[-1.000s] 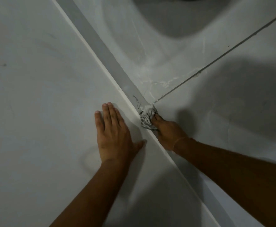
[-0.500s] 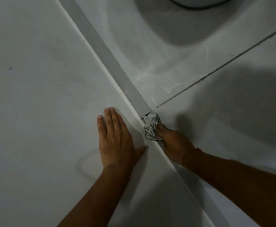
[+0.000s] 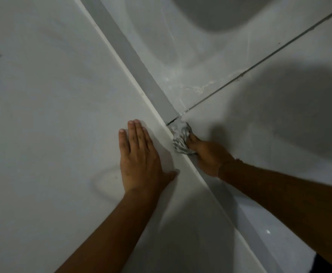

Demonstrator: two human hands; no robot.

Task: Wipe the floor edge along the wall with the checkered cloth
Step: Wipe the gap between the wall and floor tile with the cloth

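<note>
Grey-and-white checkered cloth (image 3: 180, 137), crumpled into a tight wad, sits pressed into the floor edge (image 3: 173, 125) just where the dark grout line (image 3: 259, 62) meets the grey skirting strip (image 3: 133, 58) at the foot of the wall (image 3: 43, 95). The right hand (image 3: 206, 154) is closed around the wad, fingers bunched over it and driving it against the seam; the left hand (image 3: 139, 156) holds nothing and lies flat, fingers together and extended, braced on the smooth, matte wall. The likeliest trouble is that the bunched cloth rides over the narrow seam and skims the glossy floor tile (image 3: 279, 154) instead, leaving grit in the corner; the white smears (image 3: 198, 88) near the grout suggest residue that could simply be spread along. On so slick a tile the pushing hand could also slip, and the bracing palm may leave marks on the pale wall. The lighting is dim, so fine dirt is hard to judge.
</note>
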